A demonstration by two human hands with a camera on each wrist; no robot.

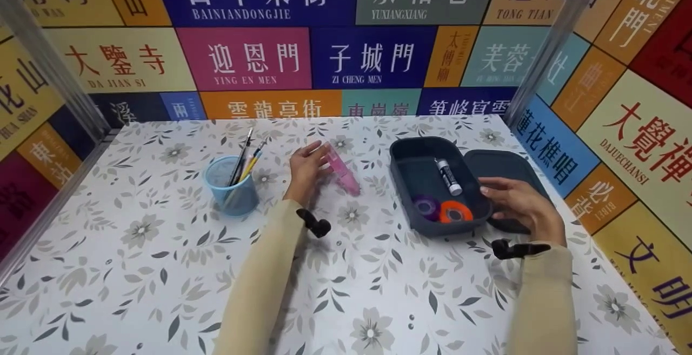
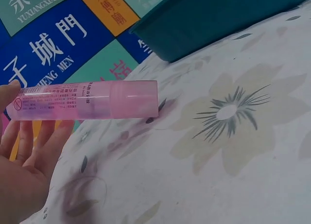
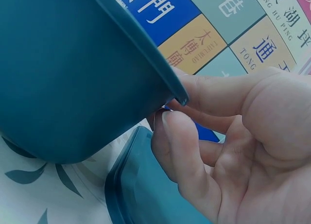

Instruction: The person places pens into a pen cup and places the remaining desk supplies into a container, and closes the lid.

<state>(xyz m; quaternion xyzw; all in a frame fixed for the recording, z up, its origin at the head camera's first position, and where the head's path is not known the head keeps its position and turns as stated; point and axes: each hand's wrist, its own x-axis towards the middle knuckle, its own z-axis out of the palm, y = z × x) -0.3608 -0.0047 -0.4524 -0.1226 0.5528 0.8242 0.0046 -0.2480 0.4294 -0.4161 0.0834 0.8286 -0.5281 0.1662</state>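
Note:
In the head view my left hand point(image 1: 307, 174) holds a pink translucent glue tube point(image 1: 343, 171) at its upper end, tilted above the flowered table. The left wrist view shows the thumb on top of the printed tube point(image 2: 92, 100) and the fingers beneath it. My right hand point(image 1: 527, 206) is at the right side of a dark teal box point(image 1: 413, 176), with thumb and index finger pinching its rim point(image 3: 155, 63). Inside the box lie a black-and-white stick with a cap point(image 1: 448, 176), a purple tape roll point(image 1: 433, 203) and an orange tape roll point(image 1: 448, 205).
The box's lid point(image 1: 503, 163) lies on the table to the right of the box, partly behind my right hand. A light-blue mesh cup point(image 1: 232, 201) with brushes and pencils point(image 1: 250, 167) stands left of my left hand. Panels with printed signs point(image 1: 243, 58) enclose the table's back and sides.

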